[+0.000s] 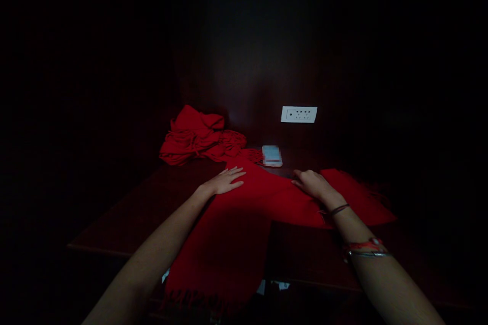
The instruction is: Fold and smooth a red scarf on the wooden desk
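Observation:
A red fringed cloth [236,223] lies on the dark table, its fringed end hanging over the front edge. One part of it stretches to the right. My left hand [227,180] lies flat on its upper left part, fingers spread. On the right part, near its back edge, rests my right hand [310,183], with bent fingers touching the cloth; whether they pinch it is too dark to tell. Beyond my right wrist, more red cloth [348,195] spreads to the right.
A heap of crumpled red cloth [198,137] sits at the back left of the table [129,213]. A small pale blue-and-white item [272,155] lies at the back. A white socket panel [299,114] is on the dark wall. Pale scraps show below the front edge.

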### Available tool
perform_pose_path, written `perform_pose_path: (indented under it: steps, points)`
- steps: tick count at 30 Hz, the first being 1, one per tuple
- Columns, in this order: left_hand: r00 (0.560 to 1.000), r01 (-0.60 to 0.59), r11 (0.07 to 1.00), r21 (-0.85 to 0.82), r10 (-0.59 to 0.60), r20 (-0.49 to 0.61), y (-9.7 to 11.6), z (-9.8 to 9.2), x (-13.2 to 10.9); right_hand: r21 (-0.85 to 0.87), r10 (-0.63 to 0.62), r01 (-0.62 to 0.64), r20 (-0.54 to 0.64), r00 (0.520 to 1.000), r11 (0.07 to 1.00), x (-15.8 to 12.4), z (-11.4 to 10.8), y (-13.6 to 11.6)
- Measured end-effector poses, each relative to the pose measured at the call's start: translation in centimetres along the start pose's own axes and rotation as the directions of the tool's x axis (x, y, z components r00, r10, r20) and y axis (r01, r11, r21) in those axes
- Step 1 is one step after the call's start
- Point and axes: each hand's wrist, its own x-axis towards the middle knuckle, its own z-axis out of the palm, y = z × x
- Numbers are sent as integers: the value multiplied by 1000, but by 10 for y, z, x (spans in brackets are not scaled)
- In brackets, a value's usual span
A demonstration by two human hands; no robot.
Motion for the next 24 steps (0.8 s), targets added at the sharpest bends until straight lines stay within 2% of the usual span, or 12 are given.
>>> perform_pose_path:
  steps: [5, 7, 10, 11, 13, 16, 18, 21, 24]
  points:
    - [990, -119, 991, 55, 123, -75, 13, -11, -9, -1, -101, 101, -64, 993, 995, 0, 1, -9]
    - [988, -151, 988, 22, 152, -38, 19, -13, -11, 11, -170, 173, -139, 975, 985, -3, -2, -19]
    - [982, -164, 986, -43, 167, 87, 25, -11, -11, 97, -288, 314, -215, 933, 945, -8, -8, -37]
    - [979, -155, 986, -58, 162, 127, 26, -9, -11, 143, -328, 359, -202, 923, 922, -9, -8, -42]
    - [974, -128, 989, -73, 140, 179, 27, -7, -10, 234, -384, 397, -101, 918, 887, -12, -5, -50]
    - [972, -89, 993, -78, 104, 211, 29, -6, -9, 318, -392, 336, 130, 911, 886, -13, 3, -52]
    - [971, -67, 995, -78, 83, 226, 26, -8, -9, 348, -389, 300, 222, 894, 888, -12, 8, -50]
    - [978, -12, 998, -57, 23, 206, 12, -13, -12, 375, -392, 291, 231, 890, 880, -11, 8, -45]
    - [992, 85, 996, -6, -84, 92, -12, -15, -14, 384, -430, 370, 79, 899, 846, -14, -1, -50]
